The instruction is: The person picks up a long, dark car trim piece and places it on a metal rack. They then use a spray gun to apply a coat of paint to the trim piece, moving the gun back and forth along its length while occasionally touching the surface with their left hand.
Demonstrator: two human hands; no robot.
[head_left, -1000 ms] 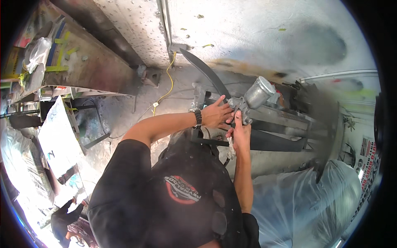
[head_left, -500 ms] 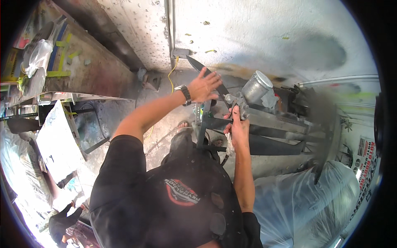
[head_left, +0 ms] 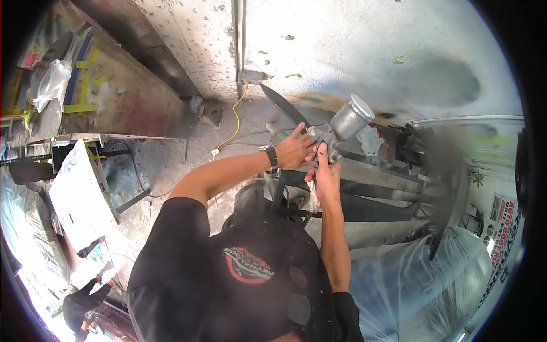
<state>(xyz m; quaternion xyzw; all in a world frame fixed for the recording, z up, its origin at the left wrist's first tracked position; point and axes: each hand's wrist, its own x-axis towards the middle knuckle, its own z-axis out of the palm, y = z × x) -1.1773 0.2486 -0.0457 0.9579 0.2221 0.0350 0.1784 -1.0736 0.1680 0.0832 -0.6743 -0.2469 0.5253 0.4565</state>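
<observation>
A metal spray gun (head_left: 325, 137) with a silver cup (head_left: 352, 117) on top is held out in front of me. My right hand (head_left: 327, 178) is closed round its handle, a pale cloth-like piece (head_left: 313, 195) hanging beside the wrist. From the left, my left hand (head_left: 295, 150), a black watch on its wrist, reaches the gun's body. Its fingers bend against the near side of the gun; their tips are partly hidden. Just beyond that hand a long dark curved blade-shaped part (head_left: 285, 106) sticks out toward the wall. Long dark panels (head_left: 379, 204) lie on a frame under and right of the gun.
A yellow cord (head_left: 232, 137) runs over the floor from a grey box (head_left: 252, 76) at the wall. Clear plastic sheeting (head_left: 416, 279) covers something large at lower right. A worn panel with tape (head_left: 131, 94) stands at left. Another person (head_left: 80, 305) is at lower left.
My left hand has come down and right from above the dark curved part to the spray gun, its spread fingers now bent against it. My right hand keeps hold of the gun.
</observation>
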